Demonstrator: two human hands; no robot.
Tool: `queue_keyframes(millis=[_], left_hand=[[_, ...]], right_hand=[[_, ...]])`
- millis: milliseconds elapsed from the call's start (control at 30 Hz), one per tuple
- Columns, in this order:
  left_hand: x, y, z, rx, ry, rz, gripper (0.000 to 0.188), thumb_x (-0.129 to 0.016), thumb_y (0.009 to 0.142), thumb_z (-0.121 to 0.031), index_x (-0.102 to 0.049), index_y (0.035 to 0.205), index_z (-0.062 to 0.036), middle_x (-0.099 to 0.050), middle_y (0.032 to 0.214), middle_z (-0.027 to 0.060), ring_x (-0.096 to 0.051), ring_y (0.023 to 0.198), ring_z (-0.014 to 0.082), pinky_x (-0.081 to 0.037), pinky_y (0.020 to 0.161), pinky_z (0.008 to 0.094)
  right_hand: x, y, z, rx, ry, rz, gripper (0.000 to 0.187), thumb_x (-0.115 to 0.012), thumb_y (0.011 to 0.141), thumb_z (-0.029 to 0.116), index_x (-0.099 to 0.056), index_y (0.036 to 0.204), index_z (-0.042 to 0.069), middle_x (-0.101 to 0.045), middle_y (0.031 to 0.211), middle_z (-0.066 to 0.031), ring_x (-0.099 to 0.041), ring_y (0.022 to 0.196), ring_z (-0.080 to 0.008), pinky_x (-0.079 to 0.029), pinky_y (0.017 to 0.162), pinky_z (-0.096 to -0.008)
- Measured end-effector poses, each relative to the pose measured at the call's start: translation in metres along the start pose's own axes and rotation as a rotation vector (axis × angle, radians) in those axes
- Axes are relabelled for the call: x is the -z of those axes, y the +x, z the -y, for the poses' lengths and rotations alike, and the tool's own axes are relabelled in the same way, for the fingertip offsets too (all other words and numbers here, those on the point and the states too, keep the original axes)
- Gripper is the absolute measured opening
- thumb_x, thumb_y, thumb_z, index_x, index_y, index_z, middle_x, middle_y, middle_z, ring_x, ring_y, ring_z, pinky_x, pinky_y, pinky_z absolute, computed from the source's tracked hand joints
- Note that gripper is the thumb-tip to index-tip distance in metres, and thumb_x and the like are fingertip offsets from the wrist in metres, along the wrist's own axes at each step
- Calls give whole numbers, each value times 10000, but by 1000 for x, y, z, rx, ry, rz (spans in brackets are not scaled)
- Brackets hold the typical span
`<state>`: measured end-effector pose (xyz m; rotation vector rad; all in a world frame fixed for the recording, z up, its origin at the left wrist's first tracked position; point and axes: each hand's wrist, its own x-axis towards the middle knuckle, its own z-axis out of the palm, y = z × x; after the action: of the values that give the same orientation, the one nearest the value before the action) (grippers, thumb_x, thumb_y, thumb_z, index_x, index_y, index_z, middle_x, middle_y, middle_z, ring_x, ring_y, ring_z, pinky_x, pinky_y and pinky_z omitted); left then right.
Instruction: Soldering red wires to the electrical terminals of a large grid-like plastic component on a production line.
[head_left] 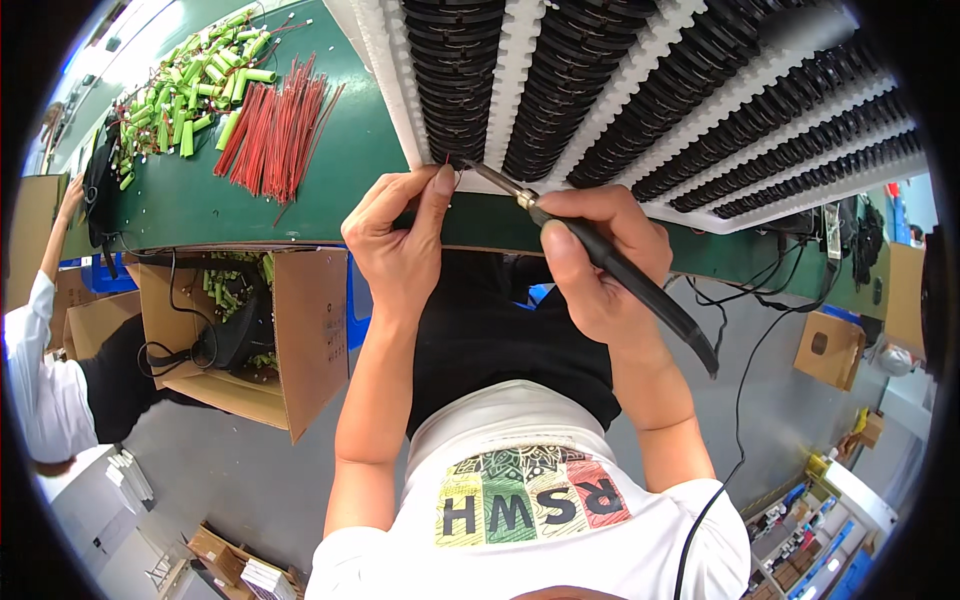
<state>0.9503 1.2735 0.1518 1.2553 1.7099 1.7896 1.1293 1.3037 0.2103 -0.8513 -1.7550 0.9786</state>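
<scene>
White shirt (pixel 540 425) with a coloured block print sits closest to us, just below both hands. Room to work is tight: our fingertips sit in the narrow strip between the near edge of a white foam tray (pixel 395 80) and the front edge of the green bench (pixel 345 205). More bare bench opens up left of our left hand.

Left hand (pixel 400 225): thumb and forefinger pinched on a thin wire (pixel 448 158), at the tray's near edge. Right hand (pixel 605 260): closed pen-style around a soldering iron (pixel 655 305), dark tapered handle, metal shaft; tip right by the wire, can't tell if touching.

Tray walls are notched foam; ribbed rows of black discs (pixel 455 75) fill it, blocking the far side of our hands. Left of left hand: straight red wires (pixel 270 140), then heaped green cylinders (pixel 190 105). Below those, an open cardboard box (pixel 312 335); farther left, a co-worker (pixel 65 390). Black cable (pixel 738 430) hangs right of our right hand.
</scene>
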Motion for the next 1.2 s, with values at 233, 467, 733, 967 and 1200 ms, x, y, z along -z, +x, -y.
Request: queue_keyframes(millis=[233,467,733,967,1200], left_hand=[[0,-1,2,22,-19,5,89,-764,866,-21,-739,896,59,-670,763,38,-495,618,100,-395,578,219],[0,-2,2,-43,18,-9,76,-763,848,-2,-737,902,44,-680,777,46,-503,613,112,-406,572,233],[8,13,-6,-333,267,80,109,-764,798,26,-743,903,2,-673,765,44,-489,581,133,-401,550,253],[16,25,-26,-263,377,253,126,-748,782,21,-742,904,-10,-635,712,37,-446,545,142,-366,524,270],[17,28,-35,-124,310,304,102,-731,784,22,-731,885,15,-583,660,34,-411,532,142,-348,516,274]], right_hand=[[3,-14,-3,-62,184,-136,154,-683,872,56,-649,1016,17,-510,579,53,-367,475,-48,-300,468,-187],[4,-17,-8,20,125,-92,179,-686,875,53,-638,1037,-7,-530,605,41,-368,487,-47,-302,472,-184],[2,-15,-8,29,115,-102,167,-694,865,49,-646,1018,1,-526,599,43,-365,486,-50,-300,469,-188],[-2,-9,-8,19,74,-97,138,-689,856,46,-658,990,28,-511,582,52,-356,482,-53,-303,464,-197],[-3,-4,-12,-3,85,-60,130,-681,854,46,-660,982,39,-502,567,55,-356,475,-56,-306,458,-204]])
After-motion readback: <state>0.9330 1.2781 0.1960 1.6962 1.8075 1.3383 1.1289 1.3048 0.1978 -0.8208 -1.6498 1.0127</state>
